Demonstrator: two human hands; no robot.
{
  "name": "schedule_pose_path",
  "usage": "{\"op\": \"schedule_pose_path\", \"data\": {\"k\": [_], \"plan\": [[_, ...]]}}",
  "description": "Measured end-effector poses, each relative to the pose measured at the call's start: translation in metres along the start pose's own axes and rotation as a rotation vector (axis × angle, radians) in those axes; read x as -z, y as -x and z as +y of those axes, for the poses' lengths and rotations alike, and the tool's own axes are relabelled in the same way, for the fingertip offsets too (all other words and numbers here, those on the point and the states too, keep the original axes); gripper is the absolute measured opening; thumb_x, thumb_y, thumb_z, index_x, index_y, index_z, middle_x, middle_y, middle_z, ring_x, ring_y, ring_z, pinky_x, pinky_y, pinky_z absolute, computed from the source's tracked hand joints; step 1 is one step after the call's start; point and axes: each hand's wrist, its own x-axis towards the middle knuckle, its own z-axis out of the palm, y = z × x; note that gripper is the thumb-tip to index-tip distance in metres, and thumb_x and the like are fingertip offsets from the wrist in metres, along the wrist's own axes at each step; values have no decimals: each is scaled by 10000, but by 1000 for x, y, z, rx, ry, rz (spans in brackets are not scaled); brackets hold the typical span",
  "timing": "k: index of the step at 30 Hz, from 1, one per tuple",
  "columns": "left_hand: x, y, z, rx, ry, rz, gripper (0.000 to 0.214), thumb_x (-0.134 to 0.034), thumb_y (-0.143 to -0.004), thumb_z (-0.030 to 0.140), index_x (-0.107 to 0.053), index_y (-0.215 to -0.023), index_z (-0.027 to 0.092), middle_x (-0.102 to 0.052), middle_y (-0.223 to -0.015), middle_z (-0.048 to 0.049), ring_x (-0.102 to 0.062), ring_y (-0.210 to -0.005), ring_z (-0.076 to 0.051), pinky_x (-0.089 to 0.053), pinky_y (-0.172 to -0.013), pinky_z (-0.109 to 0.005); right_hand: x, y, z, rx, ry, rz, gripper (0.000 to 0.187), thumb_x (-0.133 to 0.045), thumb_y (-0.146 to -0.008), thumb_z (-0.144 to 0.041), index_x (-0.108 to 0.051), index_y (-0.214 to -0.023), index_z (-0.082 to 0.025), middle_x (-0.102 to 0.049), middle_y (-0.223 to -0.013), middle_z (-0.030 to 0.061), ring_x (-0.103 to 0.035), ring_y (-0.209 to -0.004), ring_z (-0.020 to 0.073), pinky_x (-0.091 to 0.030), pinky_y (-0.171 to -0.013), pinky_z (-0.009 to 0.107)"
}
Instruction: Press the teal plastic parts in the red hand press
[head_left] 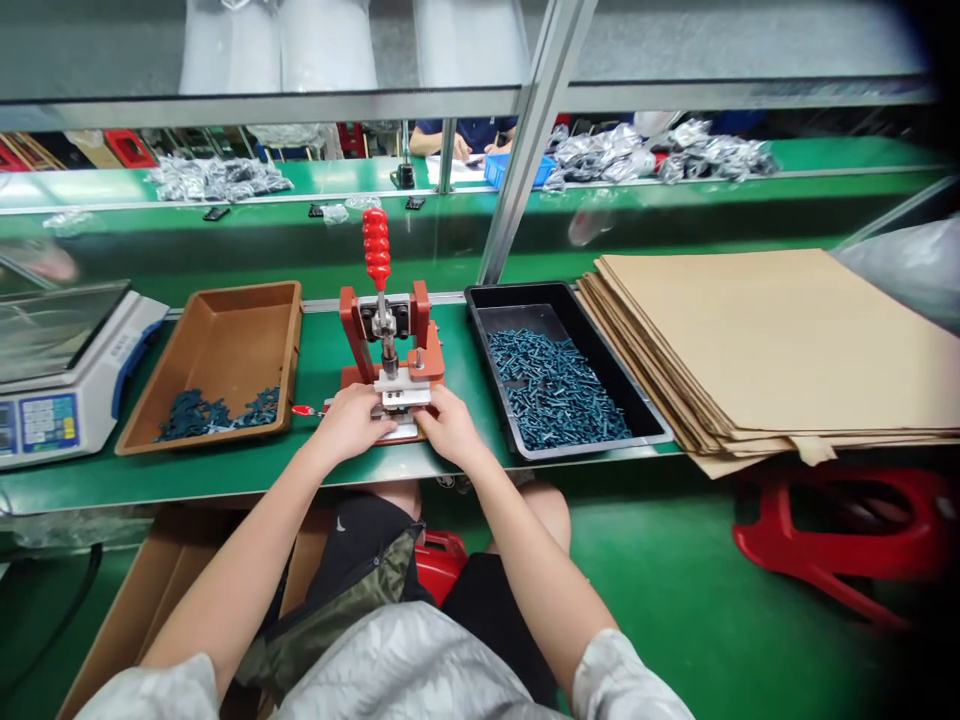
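A toggle press (pixel 382 335) with orange-brown frame and upright red handle (pixel 376 250) stands in front of me on the green bench. My left hand (pixel 351 424) is at the left side of its pale metal fixture block (pixel 403 388), thumb and fingers bent in toward the block. From the right, my right hand (pixel 448 426) touches the same fixture, its fingers closed there. Whatever lies between the fingertips is too small and hidden to make out. A small red-tipped tool (pixel 306 411) lies beside my left hand.
Left of the press is a brown tray (pixel 240 325) holding dark blue-green pieces, then a weighing scale (pixel 67 390). On the right are a black tray (pixel 525 300) of small blue-green rods and stacked cardboard sheets (pixel 772 340). Across the bench, a person's hands (pixel 472 152) are near a blue basket (pixel 517 171).
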Motion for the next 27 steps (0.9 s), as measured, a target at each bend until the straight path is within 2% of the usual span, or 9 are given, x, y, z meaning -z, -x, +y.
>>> {"op": "schedule_pose_path", "data": {"k": [3, 8, 16, 22, 24, 25, 27], "plan": [[1, -2, -8, -17, 28, -30, 287, -730, -783, 375, -763, -1012, 205, -729, -1078, -95, -637, -1063, -301, -506, -937, -413, -11, -9, 1, -2, -37, -37, 255, -616, -843, -125, -744, -1038, -229, -715, -1117, 47, -662, -1051, 216, -506, -977, 352], [-1, -3, -11, 1, 42, -23, 291, -739, -776, 400, -766, -986, 202, -725, -1096, -96, -634, -1083, -305, -504, -954, -414, -20, -8, 5, -3, -17, 6, 275, -652, -814, -116, -761, -1038, -232, -734, -1126, 43, -689, -1034, 227, -530, -961, 348], [1, -1, -8, -27, 67, -12, 247, -715, -773, 391, -770, -921, 202, -744, -1025, -98, -638, -1035, -312, -510, -908, -428, -19, -9, 7, 29, -9, 10, 188, -636, -833, -143, -768, -938, -224, -747, -1071, 42, -705, -989, 223, -556, -922, 340], [1, 1, 0, -42, 71, 31, 203, -695, -790, 335, -769, -929, 207, -746, -1006, -99, -651, -1018, -304, -511, -926, -441, -17, -8, 3, 99, 118, -2, 269, -588, -840, -108, -745, -1033, -211, -716, -1119, 79, -680, -1035, 243, -548, -958, 386], [1, 11, 0, -97, 55, 85, 193, -680, -815, 306, -757, -972, 224, -743, -1071, -87, -648, -1070, -296, -461, -1035, -487, -16, -7, 2, 118, 112, -3, 281, -577, -850, -107, -739, -1056, -211, -704, -1137, 84, -674, -1050, 242, -544, -969, 393], [1, 18, -2, -119, 40, 156, 206, -676, -827, 299, -746, -1009, 236, -734, -1130, -82, -636, -1117, -296, -405, -1103, -520, -16, -6, 2, 127, 101, -5, 283, -576, -854, -108, -738, -1060, -213, -699, -1144, 84, -671, -1059, 241, -542, -975, 393], [0, 32, -11, -104, 22, 394, 261, -682, -838, 309, -716, -1089, 247, -689, -1260, -88, -588, -1225, -306, -281, -1194, -570, -15, -6, 1, 143, 77, -6, 279, -577, -857, -107, -741, -1053, -217, -692, -1154, 82, -663, -1082, 240, -534, -989, 391]]}}
